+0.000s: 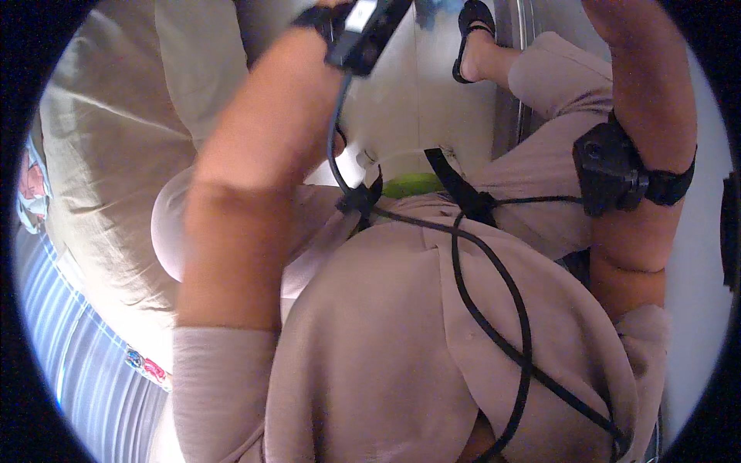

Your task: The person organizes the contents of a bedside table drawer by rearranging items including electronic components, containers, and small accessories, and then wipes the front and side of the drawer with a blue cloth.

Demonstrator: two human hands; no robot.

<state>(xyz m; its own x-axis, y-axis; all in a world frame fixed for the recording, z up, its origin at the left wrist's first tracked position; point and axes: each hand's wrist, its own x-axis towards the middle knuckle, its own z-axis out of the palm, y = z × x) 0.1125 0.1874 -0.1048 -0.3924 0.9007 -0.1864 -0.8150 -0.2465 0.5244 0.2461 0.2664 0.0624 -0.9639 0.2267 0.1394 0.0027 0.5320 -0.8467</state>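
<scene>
Both of my hands lie beyond the top edge of the view. My left forearm (pixel 249 133) reaches up and is blurred. A black strapped device (pixel 365 40) with a white patch sits at its wrist end. Along the right side, my right forearm (pixel 654 87) also rises out of view, with a black device (pixel 605 165) strapped around it. Black cables (pixel 492 243) run from these devices and cross over my pale pinkish shirt (pixel 370 347). Between my legs shows a green object (pixel 412 185), partly hidden by the shirt and black straps (pixel 448 171).
Beige cloth (pixel 110 144) covers a bulky surface on my left. Below it hangs blue-and-white striped fabric (pixel 75 347). A pale floor (pixel 428 104) stretches ahead, where my foot wears a black shoe (pixel 477 29). Metal rails (pixel 524 35) run beside it. A pale wall (pixel 697 278) stands close on my right.
</scene>
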